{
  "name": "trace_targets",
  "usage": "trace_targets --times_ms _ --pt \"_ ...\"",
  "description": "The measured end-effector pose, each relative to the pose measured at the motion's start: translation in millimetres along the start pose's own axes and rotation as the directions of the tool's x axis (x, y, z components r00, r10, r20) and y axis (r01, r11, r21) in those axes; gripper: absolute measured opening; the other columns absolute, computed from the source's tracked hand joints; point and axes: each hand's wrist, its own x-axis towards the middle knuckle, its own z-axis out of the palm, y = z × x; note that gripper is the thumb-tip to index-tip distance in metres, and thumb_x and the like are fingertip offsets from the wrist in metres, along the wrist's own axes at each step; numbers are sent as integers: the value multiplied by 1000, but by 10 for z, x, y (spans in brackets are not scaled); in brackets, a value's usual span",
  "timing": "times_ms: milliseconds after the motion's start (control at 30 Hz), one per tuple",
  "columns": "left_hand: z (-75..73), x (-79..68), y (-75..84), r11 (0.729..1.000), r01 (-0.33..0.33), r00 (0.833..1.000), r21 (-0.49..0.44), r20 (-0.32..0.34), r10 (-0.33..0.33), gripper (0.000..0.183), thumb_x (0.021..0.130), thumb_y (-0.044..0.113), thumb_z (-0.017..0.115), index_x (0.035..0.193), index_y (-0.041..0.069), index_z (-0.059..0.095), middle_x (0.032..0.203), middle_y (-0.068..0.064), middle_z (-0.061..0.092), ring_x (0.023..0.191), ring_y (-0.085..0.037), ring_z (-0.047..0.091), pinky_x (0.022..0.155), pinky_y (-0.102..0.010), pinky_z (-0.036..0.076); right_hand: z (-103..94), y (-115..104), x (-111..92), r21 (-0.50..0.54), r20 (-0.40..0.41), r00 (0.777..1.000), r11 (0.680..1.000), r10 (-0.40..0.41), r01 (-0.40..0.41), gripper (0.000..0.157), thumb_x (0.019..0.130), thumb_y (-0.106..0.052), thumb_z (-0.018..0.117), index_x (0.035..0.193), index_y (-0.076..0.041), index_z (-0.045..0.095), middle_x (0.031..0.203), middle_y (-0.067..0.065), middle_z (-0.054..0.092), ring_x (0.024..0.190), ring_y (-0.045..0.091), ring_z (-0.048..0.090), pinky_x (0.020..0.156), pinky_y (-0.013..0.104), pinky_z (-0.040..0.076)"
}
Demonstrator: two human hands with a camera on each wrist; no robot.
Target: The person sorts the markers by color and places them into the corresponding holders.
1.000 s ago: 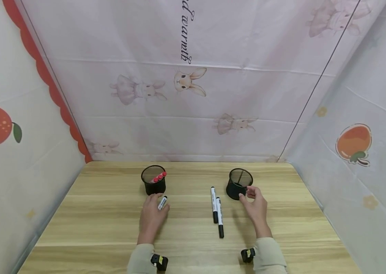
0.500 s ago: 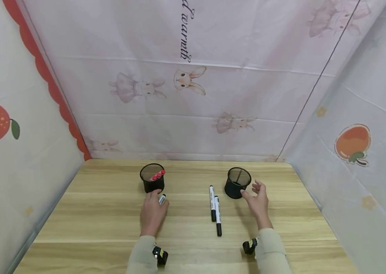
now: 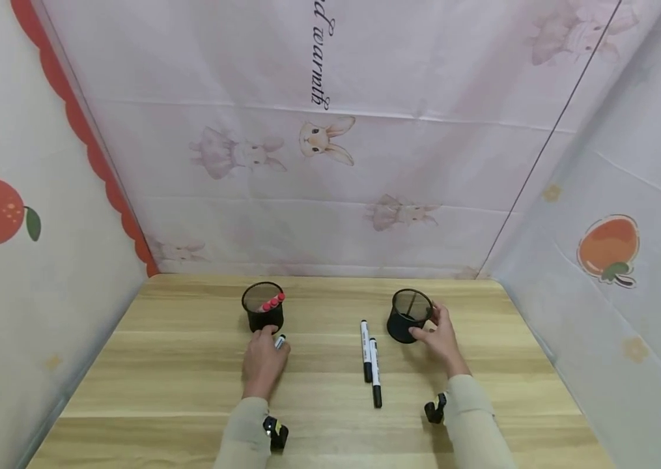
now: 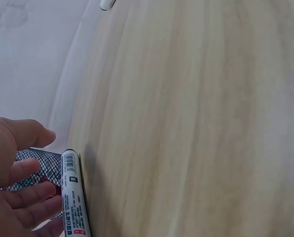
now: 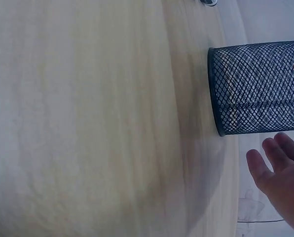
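My left hand (image 3: 264, 366) is beside the left black mesh pen cup (image 3: 264, 321), which holds 3 red-ended markers (image 3: 273, 302). A white marker (image 4: 74, 197) lies on the table along its fingertips; the loose fingers (image 4: 31, 195) and raised thumb do not close round it. My right hand (image 3: 440, 337) stands spread about the right mesh pen cup (image 3: 403, 327). In the right wrist view, its thumb is by the rim of that cup (image 5: 258, 89) and the fingertips (image 5: 258, 165) are apart from the mesh. Inside this cup I see no markers.
Two white markers with black caps, one farther off (image 3: 366, 348) and one nearer (image 3: 376, 374), lie side by side on the wooden table (image 3: 318, 430) between the hands. Printed cloth walls (image 3: 283, 234) rise behind the table and at both sides.
My right hand has shifted outward and forward, its fingers now reaching behind the right cup's far side. The left hand has barely moved, and the marker shows less beside it.
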Motion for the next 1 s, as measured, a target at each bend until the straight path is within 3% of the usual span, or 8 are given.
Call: trace_targets --times_ms 300,467,700,1000 --pt "59 36 -47 1000 1 998 -18 61 0 42 77 17 72 114 0 60 97 -15 57 77 -28 54 65 -42 46 30 78 67 -41 22 998 998 58 -57 95 73 -22 81 143 -2 20 139 22 34 129 38 28 101 54 28" --pt "59 81 -70 999 -44 996 13 80 42 36 77 11 70 109 -4 62 96 -19 60 80 -31 57 69 -45 47 38 87 106 -50 20 997 996 71 -69 95 72 -24 81 142 -3 23 136 22 37 126 38 31 100 56 27" --pt "21 110 -58 998 -60 992 36 110 56 22 78 1 67 100 -3 67 91 -16 64 83 -33 61 70 -47 49 46 113 174 -33 71 997 999 12 -9 89 72 -15 81 142 -5 29 132 27 38 120 41 35 96 57 31" --pt "-2 131 -64 997 -67 988 28 145 62 17 79 3 68 95 -3 68 88 -14 65 79 -31 60 68 -45 48 81 119 212 76 75 997 997 20 -26 89 68 -1 79 138 1 25 140 25 32 130 37 28 106 48 22"
